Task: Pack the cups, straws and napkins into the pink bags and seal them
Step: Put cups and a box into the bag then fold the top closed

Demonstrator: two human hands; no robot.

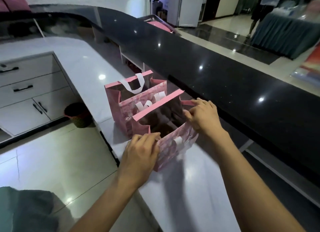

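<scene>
From the head camera we see two pink bags standing open on the white tabletop [83,58], which runs from the lower middle of the view up toward ten o'clock beneath a raised black counter [216,65]. The near pink bag [174,150] sits at the centre of the view, its mouth spread wide and its dark inside showing; we cannot tell what lies in it, as the interior is too dim. Our left hand [141,151] holds the bag's near rim at its seven o'clock corner, fingers curled over the edge and clamped on the paper. Our right hand [203,116] grips the opposite rim at the two o'clock corner, thumb and fingers pinching the pink fold at the top. A white handle [178,140] lies flat against the near wall of this bag, between the two hands. The far pink bag [121,117] stands touching the near one at its eleven o'clock side, also open, with a white loop handle [136,83] rising from its far wall and another pair of white strips folded against its near wall. At nine o'clock from the bags we see white drawers [31,87] with dark pulls, and below them at eight o'clock a dark round bin [78,114] on the tiled floor [52,162]. A person stands at the top right, at one o'clock, beside a table with a teal cloth [280,37].
</scene>
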